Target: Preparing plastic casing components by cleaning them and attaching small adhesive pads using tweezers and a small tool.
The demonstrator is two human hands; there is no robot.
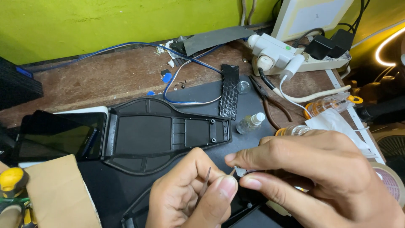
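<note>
Two hands, near centre: left hand [190, 196] pinching thin metal tweezers [205, 184]; right hand [320, 177] pinching a tiny pale part [238, 171] at the tweezers' tip. Beyond them on the table [97, 80]: black plastic housing [156, 133], dark phone [59, 135] at left, small clear bottle [249, 123], pliers [270, 101] at right.

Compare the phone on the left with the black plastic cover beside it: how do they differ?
The phone is a plain rectangle with a glossy, reflective dark screen; the black plastic cover is matte, ribbed, and tapers from a wide left end to a narrow right end. The cover is much longer than the phone. The phone rests partly on something white, while the cover lies on the dark mat. Both are black, lie flat, and neither of the hands touches them.
</note>
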